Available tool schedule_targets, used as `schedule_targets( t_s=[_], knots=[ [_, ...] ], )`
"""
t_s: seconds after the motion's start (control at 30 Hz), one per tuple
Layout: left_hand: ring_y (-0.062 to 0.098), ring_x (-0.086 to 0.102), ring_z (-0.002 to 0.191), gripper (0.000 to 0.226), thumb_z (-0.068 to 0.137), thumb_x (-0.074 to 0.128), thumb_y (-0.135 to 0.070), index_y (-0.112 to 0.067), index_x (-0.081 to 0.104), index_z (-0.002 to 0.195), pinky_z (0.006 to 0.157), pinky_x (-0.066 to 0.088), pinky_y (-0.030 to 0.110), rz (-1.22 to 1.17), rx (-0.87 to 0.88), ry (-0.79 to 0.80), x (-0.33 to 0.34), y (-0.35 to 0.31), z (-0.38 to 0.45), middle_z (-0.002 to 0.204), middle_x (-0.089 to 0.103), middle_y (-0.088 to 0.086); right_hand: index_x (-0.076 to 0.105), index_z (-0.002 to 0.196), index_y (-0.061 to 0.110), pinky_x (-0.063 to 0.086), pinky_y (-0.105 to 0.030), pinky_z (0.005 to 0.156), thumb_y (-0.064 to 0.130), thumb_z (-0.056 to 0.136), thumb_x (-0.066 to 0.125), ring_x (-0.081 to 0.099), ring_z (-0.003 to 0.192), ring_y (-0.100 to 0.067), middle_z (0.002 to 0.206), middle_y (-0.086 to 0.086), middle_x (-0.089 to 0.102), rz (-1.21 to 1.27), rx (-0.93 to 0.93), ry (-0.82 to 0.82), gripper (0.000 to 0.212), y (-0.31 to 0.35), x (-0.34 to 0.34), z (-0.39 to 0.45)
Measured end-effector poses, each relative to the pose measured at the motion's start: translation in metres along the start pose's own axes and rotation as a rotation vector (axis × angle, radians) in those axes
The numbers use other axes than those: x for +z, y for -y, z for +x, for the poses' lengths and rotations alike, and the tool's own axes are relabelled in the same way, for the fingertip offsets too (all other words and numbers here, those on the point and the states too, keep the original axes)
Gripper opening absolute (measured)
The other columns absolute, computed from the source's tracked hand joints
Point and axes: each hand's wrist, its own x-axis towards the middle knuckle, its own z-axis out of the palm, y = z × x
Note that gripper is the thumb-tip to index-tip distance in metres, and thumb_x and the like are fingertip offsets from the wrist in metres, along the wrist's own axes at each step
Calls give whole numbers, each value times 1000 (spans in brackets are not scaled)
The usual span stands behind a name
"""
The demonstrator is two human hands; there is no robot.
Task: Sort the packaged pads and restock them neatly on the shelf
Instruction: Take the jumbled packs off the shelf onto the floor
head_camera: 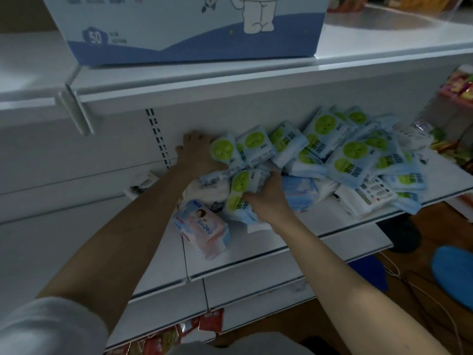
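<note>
Green and pale blue everywhere: the shelf point(256, 248) carries a loose heap of pad packs point(358, 160), tipped every which way and overlapping each other from the middle out to the right end. Nothing here reads as a finished row, so by my reckoning the sorting has barely begun and nearly all the restocking is left to do.

Left hand point(197, 152) is up at the back of the shelf, fingers spread fairly straight, its palm side against the left edge of a green-dot pack point(224, 151) that stands nearly upright at the end of a short leaning run of similar packs. That looks like pressing or steadying, not a grasp.

Right hand point(268, 198) is lower and nearer the front, fingers curled over a front pack point(240, 193) with the same green dots. This one lies tilted, its long axis running from the shelf front up toward the back wall, printed face turned up to the camera.

Just left of it, a pink pack point(202, 228) with a baby picture lies flat by itself near the front lip, long axis slanting from back left to front right. It is plainly a different product, so it will likely want its own spot. A blue wrapped pack point(299, 193) sits just right of the right hand, partly under the heap.

Above, a large blue and white box point(179, 29) sits on the upper shelf.
</note>
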Motion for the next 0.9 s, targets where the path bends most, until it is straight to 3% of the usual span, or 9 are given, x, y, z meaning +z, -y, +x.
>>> schedule_targets(
  t_s=[0.1, 0.2, 0.33, 0.43, 0.53, 0.63, 0.7, 0.77, 0.9],
  knots=[
    [32, 44, 121, 87, 64, 82, -55, -13, 42, 127, 95, 37, 44, -41, -19, -59, -7, -3, -8, 129, 50, 13, 40, 130, 10, 42, -23, 84, 9, 86, 67, 54, 101, -12, 110, 4, 53, 72, 47, -32, 51, 8, -13, 2],
    [27, 62, 90, 66, 68, 82, -46, -17, 37, 106, 80, 43, 37, -161, -27, -245, -13, -10, -29, 94, 58, 3, 51, 121, 13, 46, -22, 65, 15, 87, 64, 57, 85, -7, 105, 3, 60, 167, 54, -29, 36, 18, -35, 6],
    [24, 61, 102, 79, 75, 80, -42, -16, 37, 135, 79, 52, 37, -423, -50, -509, -29, -20, -67, 119, 58, 2, 56, 121, 13, 46, -22, 66, 12, 90, 58, 62, 88, -9, 108, 1, 66, 362, -36, 3, 31, 32, -56, 4],
    [24, 59, 115, 88, 76, 77, -49, -26, 28, 146, 89, 51, 38, -529, -208, -621, -37, -35, -105, 134, 56, 2, 52, 125, 26, 57, -32, 71, 18, 95, 56, 66, 98, -17, 111, 5, 66, 434, -16, 191, 31, 33, -62, -4],
    [17, 65, 98, 70, 82, 71, -50, -27, 35, 137, 77, 53, 32, -583, -359, -703, -34, -52, -153, 116, 65, -2, 47, 131, 28, 60, -53, 72, 25, 95, 61, 69, 101, -25, 121, -1, 65, 422, 18, 360, 39, 26, -61, -17],
    [8, 64, 82, 60, 84, 71, -44, -19, 40, 128, 67, 50, 27, -588, -460, -807, -25, -63, -216, 99, 63, -10, 44, 131, 20, 61, -41, 61, 22, 90, 70, 72, 89, -16, 113, 1, 68, 363, 13, 465, 48, 19, -50, -39],
    [15, 62, 86, 56, 82, 75, -39, -15, 42, 121, 71, 47, 30, -534, -604, -877, -15, -60, -261, 98, 60, -7, 49, 125, 15, 58, -33, 54, 21, 85, 75, 72, 80, -11, 106, 2, 70, 329, 4, 571, 47, 14, -40, -58],
    [20, 64, 89, 55, 78, 78, -36, -15, 41, 113, 74, 51, 34, -537, -733, -917, -5, -57, -306, 96, 61, -3, 56, 117, 19, 59, -32, 57, 22, 84, 77, 73, 82, -15, 104, 1, 72, 293, 14, 693, 39, 7, -28, -78],
    [7, 54, 78, 53, 77, 79, -29, -18, 38, 109, 71, 44, 30, -507, -978, -960, 8, -56, -397, 87, 50, -15, 60, 110, 23, 60, -40, 66, 16, 86, 73, 73, 87, -21, 102, -2, 74, 276, 65, 863, 28, -10, -1, -128]
  ],
)
